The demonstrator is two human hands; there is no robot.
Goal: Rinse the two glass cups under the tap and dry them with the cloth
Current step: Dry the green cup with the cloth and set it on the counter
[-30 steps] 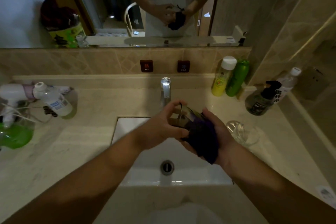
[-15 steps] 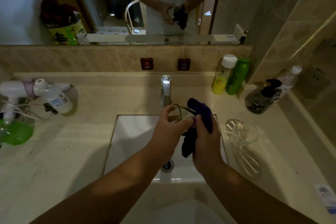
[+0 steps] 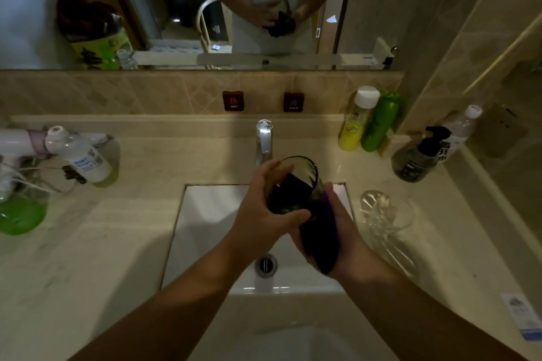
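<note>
My left hand grips a clear glass cup above the white sink, its mouth facing the tap. A dark purple cloth is stuffed into the cup and hangs out down its right side. My right hand holds that cloth against the cup from the right and below. A second clear glass cup stands on the counter right of the sink, apart from both hands. No water runs from the tap.
Yellow and green bottles stand at the back right, beside a dark pump bottle and a clear bottle. On the left counter lie a white bottle, a hairdryer and a green container. The mirror reflects me.
The cup has tilted upright with its mouth toward the tap. The cloth, draped over the rim half a second ago, now sits inside the cup with my right hand lower under it.
</note>
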